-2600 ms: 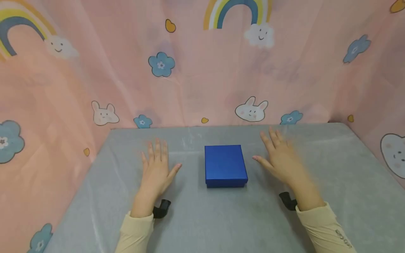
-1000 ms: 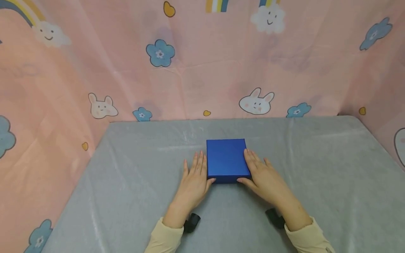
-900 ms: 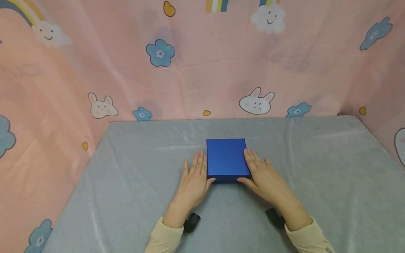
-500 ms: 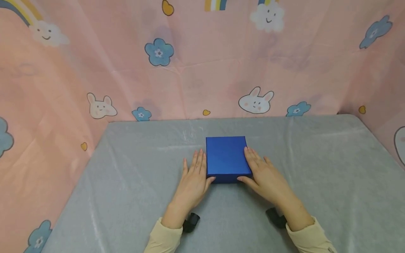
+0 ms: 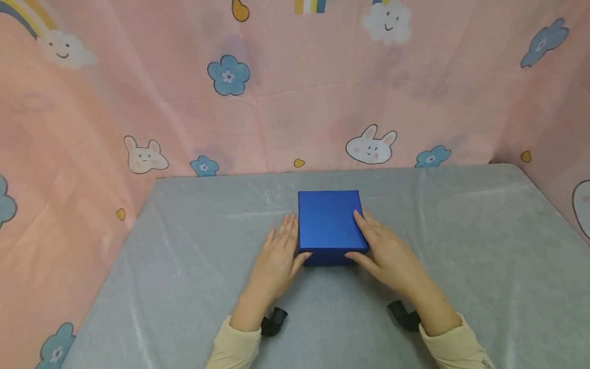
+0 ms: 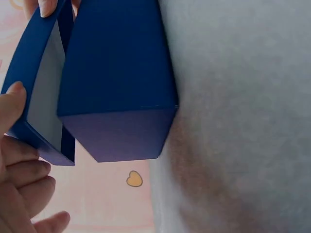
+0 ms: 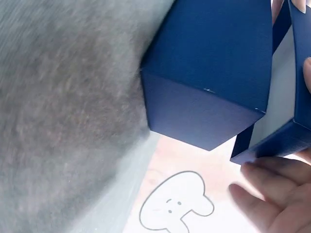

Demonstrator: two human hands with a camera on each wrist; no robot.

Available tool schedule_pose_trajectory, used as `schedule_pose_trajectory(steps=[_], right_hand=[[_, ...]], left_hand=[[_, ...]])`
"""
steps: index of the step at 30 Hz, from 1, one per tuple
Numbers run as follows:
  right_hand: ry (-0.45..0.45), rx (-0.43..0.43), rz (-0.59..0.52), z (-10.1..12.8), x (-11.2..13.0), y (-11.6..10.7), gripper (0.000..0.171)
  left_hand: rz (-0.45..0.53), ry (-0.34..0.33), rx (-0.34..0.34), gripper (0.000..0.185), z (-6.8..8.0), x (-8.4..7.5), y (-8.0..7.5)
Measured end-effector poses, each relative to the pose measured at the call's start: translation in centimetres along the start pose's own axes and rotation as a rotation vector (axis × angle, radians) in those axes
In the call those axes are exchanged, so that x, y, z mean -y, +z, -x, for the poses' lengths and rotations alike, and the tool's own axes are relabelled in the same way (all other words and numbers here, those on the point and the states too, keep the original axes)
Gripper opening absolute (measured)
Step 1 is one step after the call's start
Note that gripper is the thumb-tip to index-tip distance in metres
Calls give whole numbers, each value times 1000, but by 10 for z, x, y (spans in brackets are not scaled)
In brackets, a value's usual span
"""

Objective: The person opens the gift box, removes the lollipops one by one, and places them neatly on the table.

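Pinching blue lid [image 5: 328,220], left hand [image 5: 276,262] and right hand [image 5: 394,258] either side, box base [image 6: 119,60] below

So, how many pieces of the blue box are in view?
2: the lid, held up between the left hand and right hand, and the base beneath it on the gray table. The base's inside is hidden, so others could be there.

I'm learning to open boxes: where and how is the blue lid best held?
Probably grip the blue lid by opposite side walls, from left and right together: its flat top shows no handle, and its rim stands off the base.
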State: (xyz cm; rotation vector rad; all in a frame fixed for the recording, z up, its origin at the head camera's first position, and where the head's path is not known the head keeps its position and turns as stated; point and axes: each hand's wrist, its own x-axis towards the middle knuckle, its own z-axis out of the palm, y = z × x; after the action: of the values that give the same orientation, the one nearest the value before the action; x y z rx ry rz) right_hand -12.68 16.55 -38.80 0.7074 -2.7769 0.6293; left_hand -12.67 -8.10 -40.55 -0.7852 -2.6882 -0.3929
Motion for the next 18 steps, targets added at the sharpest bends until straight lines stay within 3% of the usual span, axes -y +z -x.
schedule_pose_trajectory(steps=[7,14,18], right_hand=[[-81,-150,-56,2,3,-3,79],[-134,-249,-86,2,1,-6,67],[-130,-254,-90,3,0,-6,65]], left_hand=[[61,96,-169,66,1,4,-3],[157,133,-269,66,1,4,-8],[184,143,-307,62,1,4,-7]])
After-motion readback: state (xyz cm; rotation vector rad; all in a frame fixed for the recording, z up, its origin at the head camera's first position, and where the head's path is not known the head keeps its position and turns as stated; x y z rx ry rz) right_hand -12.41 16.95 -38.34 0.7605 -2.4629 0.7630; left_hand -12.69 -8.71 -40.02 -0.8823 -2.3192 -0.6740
